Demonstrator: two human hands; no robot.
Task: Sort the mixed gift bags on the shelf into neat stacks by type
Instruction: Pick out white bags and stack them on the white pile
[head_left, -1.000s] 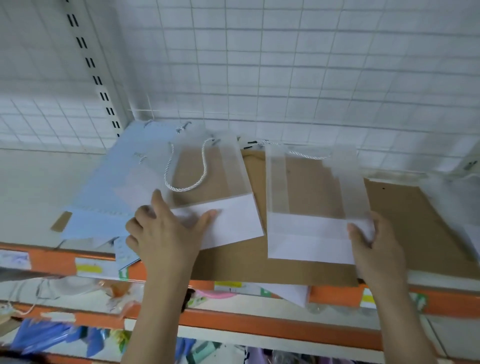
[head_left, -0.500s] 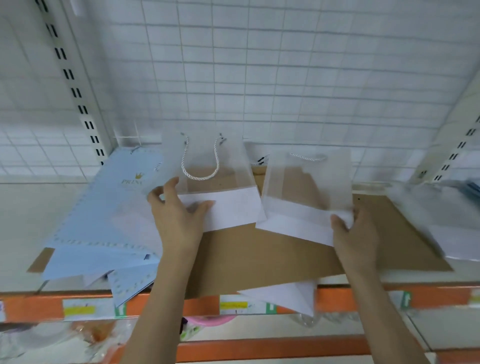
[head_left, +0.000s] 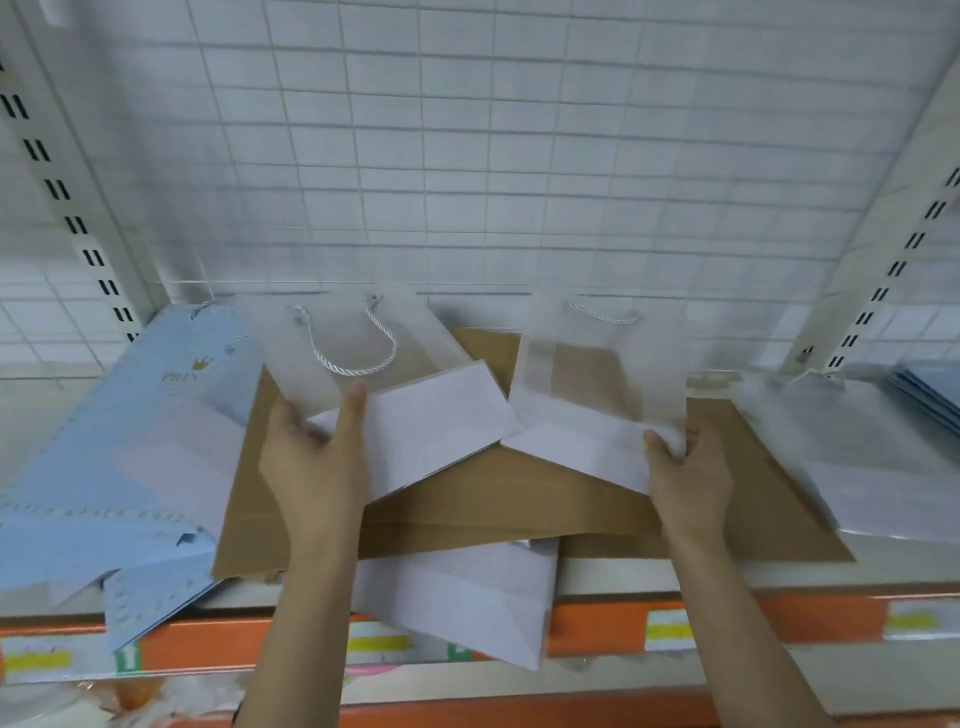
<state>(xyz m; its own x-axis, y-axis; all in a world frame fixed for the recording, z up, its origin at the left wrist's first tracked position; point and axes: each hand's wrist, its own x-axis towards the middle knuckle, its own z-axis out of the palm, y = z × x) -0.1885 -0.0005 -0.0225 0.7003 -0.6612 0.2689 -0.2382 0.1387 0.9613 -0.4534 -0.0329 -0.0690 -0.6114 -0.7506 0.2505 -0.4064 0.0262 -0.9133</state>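
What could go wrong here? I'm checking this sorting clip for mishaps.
The white bag already overhangs the shelf edge; shifting the brown cardboard sheet could tip it off. The left hand and right hand each pinch a frosted bag by one corner, which may crease or slip.

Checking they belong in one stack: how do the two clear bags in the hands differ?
The left bag shows a full loop of cord lying on its front; the right bag shows only a short stretch of cord at its top. The left bag tilts left, the right one sits straighter. Both are frosted with white bases, each held at its base.
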